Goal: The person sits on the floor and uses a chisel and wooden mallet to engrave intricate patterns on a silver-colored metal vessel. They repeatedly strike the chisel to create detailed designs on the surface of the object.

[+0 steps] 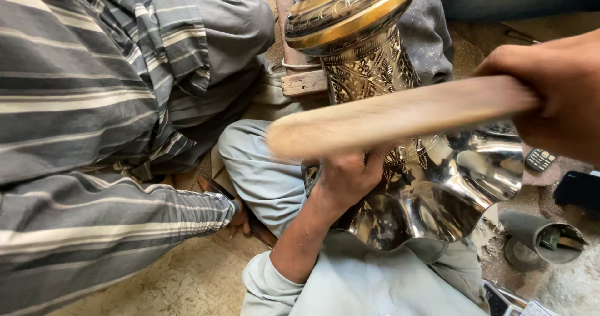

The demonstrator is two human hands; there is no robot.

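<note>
Left hand point(347, 177) clamps the engraved brass vessel point(375, 72) at its neck, bracing it across the lap. Right hand point(556, 97) grips a wooden stick point(387, 117), motion-blurred, over the engraving. Scalloped polished base point(462, 191) points right. Striped-sleeved person point(94, 103) crowds left; small tools point(550, 238) at right floor.

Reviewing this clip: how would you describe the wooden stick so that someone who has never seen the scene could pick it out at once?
Start from the big engraved brass vessel with a shiny scalloped rim, lying across the person's lap. The left hand grips it from below, and the right hand holds the wooden stick across its front. It is the only pale, plain, motion-blurred thing among dark, patterned, gleaming metal.
</note>
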